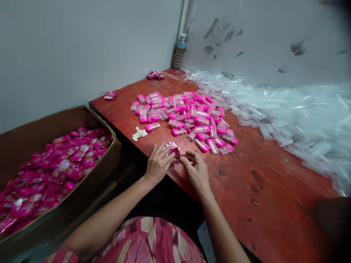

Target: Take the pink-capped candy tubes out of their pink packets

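Near the table's front edge, my left hand (159, 163) lies over a shiny pink printed wrapper (175, 149), its fingers pressing it from the left. My right hand (196, 170) meets the same wrapper's right edge, thumb and index finger pinched together there and the other fingers curled. Part of the wrapper is hidden under the left fingers. Just beyond both hands spreads a heap of small clear bottles (201, 120) with bright pink caps, filled with small pale pink balls. One such bottle (153, 126) lies at the heap's near left side.
Left of the table, a cardboard box (116, 146) holds many pink-wrapped bottles (65, 166). Clear plastic sleeves (296, 117) pile along the right wall. A crumpled white scrap (139, 133), pink wrapper bundles (155, 75) and a bottle in a woven holder (178, 56) stand or lie on the red table (263, 212).
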The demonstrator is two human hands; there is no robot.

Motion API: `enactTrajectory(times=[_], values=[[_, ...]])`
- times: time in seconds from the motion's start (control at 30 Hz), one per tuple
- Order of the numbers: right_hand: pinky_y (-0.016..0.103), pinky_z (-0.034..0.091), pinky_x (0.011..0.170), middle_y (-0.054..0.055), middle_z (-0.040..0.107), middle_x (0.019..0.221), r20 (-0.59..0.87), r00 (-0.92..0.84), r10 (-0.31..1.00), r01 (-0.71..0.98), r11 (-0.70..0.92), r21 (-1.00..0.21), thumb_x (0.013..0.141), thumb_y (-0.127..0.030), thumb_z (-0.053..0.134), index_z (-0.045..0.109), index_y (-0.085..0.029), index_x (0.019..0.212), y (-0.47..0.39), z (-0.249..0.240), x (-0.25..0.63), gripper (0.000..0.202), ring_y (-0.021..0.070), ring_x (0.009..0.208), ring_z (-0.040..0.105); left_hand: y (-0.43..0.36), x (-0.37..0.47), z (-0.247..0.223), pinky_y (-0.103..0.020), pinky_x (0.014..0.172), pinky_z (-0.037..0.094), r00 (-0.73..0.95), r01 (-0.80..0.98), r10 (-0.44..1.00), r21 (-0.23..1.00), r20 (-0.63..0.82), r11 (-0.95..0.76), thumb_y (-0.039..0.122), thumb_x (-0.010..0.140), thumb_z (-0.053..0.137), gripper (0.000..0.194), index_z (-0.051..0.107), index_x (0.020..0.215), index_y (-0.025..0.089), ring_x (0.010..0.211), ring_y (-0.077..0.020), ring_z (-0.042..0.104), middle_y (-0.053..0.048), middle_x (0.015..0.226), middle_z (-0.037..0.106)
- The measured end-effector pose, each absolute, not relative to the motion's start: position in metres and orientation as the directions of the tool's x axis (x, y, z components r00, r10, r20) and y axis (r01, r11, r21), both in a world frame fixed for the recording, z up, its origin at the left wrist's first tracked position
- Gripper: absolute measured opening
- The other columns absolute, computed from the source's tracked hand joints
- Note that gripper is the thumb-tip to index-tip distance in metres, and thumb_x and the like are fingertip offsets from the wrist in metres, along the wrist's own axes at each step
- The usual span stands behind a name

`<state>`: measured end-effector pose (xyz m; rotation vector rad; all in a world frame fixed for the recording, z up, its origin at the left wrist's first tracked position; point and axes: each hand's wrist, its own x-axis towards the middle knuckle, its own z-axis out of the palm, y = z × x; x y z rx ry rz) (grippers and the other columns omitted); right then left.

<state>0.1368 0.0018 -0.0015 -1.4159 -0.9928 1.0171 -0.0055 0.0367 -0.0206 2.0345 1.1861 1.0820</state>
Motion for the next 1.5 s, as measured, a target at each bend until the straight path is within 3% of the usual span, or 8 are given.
enactTrajectory(times=[0.3,0.47,0.6,0.77,0.9,1.03,1.17,1.5], values=[[0.022,0.044,0.057,-0.002,0.061,0.069,-0.069,0.207,0.976,-0.110,-0.047,-0.993,0.073,-0.030,0.058,0.054,-0.018,0.090,0.004,0.003,0.132,0.021,0.0112,0.060,0.057,0.020,-0.005,0.001,-0.035,0.085,0.044,0.172,-0.072,0.981,0.992,-0.094,0.108,0.034,0.069,0.063,0.039,0.061,0.105,0.019,0.094,-0.0224,0.058,-0.007,0.103,0.064],[0.025,0.044,0.059,0.001,0.063,0.072,0.055,0.090,0.994,0.256,0.030,-0.966,0.076,-0.035,0.053,0.057,-0.019,0.086,0.011,0.005,0.152,0.019,0.0144,0.063,0.057,0.023,-0.002,-0.001,-0.028,0.066,0.051,0.324,-0.200,0.885,0.890,-0.335,0.411,0.033,0.066,0.066,0.026,0.068,0.077,0.009,0.066,-0.0153,0.062,-0.006,0.072,0.067],[0.035,0.041,0.072,0.012,0.063,0.092,0.257,0.268,0.929,0.825,-0.083,-0.560,0.080,-0.038,0.048,0.059,-0.016,0.096,0.038,0.012,0.185,0.029,0.0245,0.084,0.056,0.022,-0.001,0.000,-0.024,0.058,0.051,0.264,-0.250,0.858,0.828,-0.441,0.502,0.028,0.061,0.071,0.023,0.068,0.071,0.008,0.061,-0.0140,0.061,-0.007,0.068,0.066],[0.042,0.031,0.087,0.011,0.059,0.111,0.229,-0.065,0.971,0.977,0.109,-0.185,0.079,-0.011,0.042,0.057,-0.019,0.105,0.051,-0.003,0.217,0.031,0.0270,0.108,0.045,0.022,-0.006,0.001,-0.023,0.054,0.051,0.203,-0.407,0.834,0.730,-0.513,0.548,0.021,0.057,0.073,0.018,0.064,0.064,0.008,0.057,-0.0127,0.061,-0.007,0.068,0.066],[0.043,0.025,0.096,0.004,0.053,0.121,0.311,-0.265,0.913,0.895,0.353,-0.273,0.082,-0.011,0.033,0.056,-0.024,0.107,0.031,-0.015,0.237,0.037,0.0219,0.119,0.037,0.026,-0.012,-0.003,-0.023,0.054,0.052,0.138,-0.539,0.823,0.655,-0.551,0.529,0.018,0.061,0.071,0.014,0.060,0.063,0.009,0.057,-0.0124,0.061,-0.005,0.065,0.065],[0.037,0.041,0.077,0.013,0.060,0.108,0.259,0.220,0.940,0.898,-0.091,-0.431,0.085,-0.040,0.036,0.051,-0.016,0.113,0.011,-0.005,0.233,0.040,0.0242,0.094,0.057,0.026,-0.008,-0.006,-0.026,0.058,0.054,0.157,-0.640,0.807,0.563,-0.569,0.522,0.019,0.067,0.067,0.011,0.060,0.069,0.011,0.060,-0.0121,0.061,-0.005,0.067,0.065],[0.039,0.042,0.065,0.018,0.065,0.084,-0.052,0.461,0.886,0.850,-0.457,-0.261,0.074,-0.065,0.033,0.061,-0.014,0.092,0.015,0.006,0.206,0.061,0.0309,0.080,0.060,0.026,-0.002,-0.004,-0.027,0.059,0.054,0.155,-0.687,0.799,0.517,-0.581,0.510,0.018,0.069,0.065,0.010,0.060,0.074,0.011,0.062,-0.0131,0.062,-0.005,0.070,0.064],[0.032,0.040,0.061,0.010,0.065,0.080,-0.051,0.372,0.927,0.852,-0.363,-0.378,0.075,-0.058,0.040,0.057,-0.018,0.094,0.032,0.001,0.181,0.047,0.0261,0.076,0.060,0.029,-0.005,-0.008,-0.032,0.067,0.053,0.090,-0.777,0.801,0.461,-0.592,0.428,0.017,0.070,0.065,0.009,0.059,0.073,0.012,0.064,-0.0140,0.063,-0.005,0.070,0.065]])
